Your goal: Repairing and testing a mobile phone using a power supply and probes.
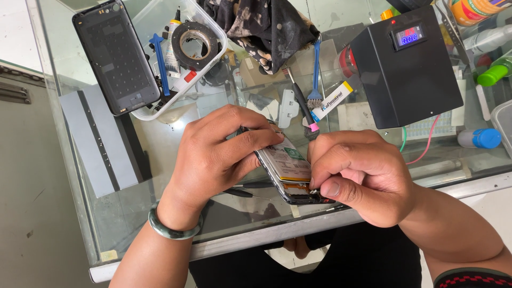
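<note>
Head view: an opened phone [288, 170] sits near the middle of the glass table [90, 176], held tilted above its near edge with its internals facing up. Left hand [218, 154] grips the phone's far-left end, fingers curled over the top and closed on the body. A green bangle [173, 228] circles the left wrist. Right hand [362, 176] is bunched at the phone's near-right end, thumb and forefinger pinched together at the bottom edge; whether a small part sits between them cannot be told.

Far left, a dark back cover [114, 56] leans across the rim of a clear tray [218, 45]. Inside the tray lie a tape roll [194, 45] and a blue pry tool [159, 61]. A stained cloth [266, 29] lies far centre. A blue brush [316, 69] and a black-handled tool [301, 101] rest just beyond the hands. A black box [405, 74] with a lit blue display stands far right, with red and green wires trailing from beneath it. A blue-capped bottle [480, 138] lies at the right edge, and a green-capped one [493, 72] beyond it.
</note>
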